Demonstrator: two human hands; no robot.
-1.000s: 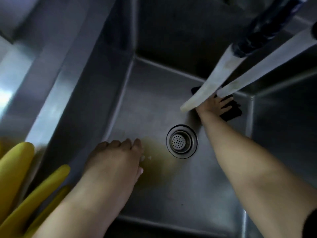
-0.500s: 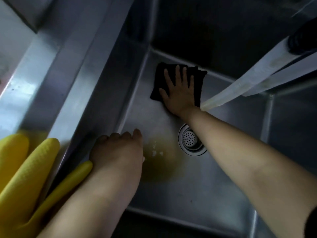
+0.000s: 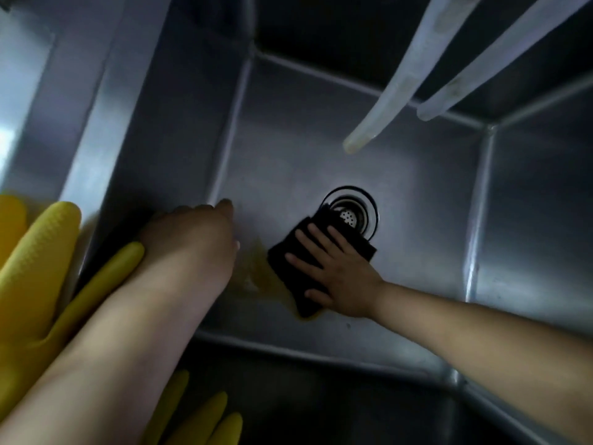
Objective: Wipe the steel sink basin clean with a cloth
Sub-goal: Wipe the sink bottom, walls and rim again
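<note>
A: Where is the cloth (image 3: pixel 290 268) now, and how does it lie?

B: It is dark, folded to a rough rectangle, flat on the floor of the steel sink basin (image 3: pixel 417 194). Its long axis runs diagonal, from the near-left up to the far-right. The far corner covers the left edge of the drain (image 3: pixel 353 213). The near end sits on a yellowish-brown puddle (image 3: pixel 256 274).

A: And the right hand (image 3: pixel 333 271)?

B: It lies flat on top of the cloth, fingers straight and spread, pointing to the far-left. It presses down and does not curl around the fabric.

A: The left hand (image 3: pixel 192 232)?

B: It rests against the left wall of the basin, beside the puddle. I see only its back; the fingers bend downward out of sight, so how far they curl I cannot tell. It seems to hold nothing.

A: What changed from half a second ago?

B: Then the cloth was at the far-left corner of the floor, beyond the drain. Now the hand and cloth have come toward the person, onto the drain edge and into the puddle. The left hand stayed at almost the same place.

A: Other things?

B: Yellow rubber gloves (image 3: pixel 35 258) lie on the rim at the left, and two pale hoses (image 3: pixel 401 88) hang over the basin.
</note>
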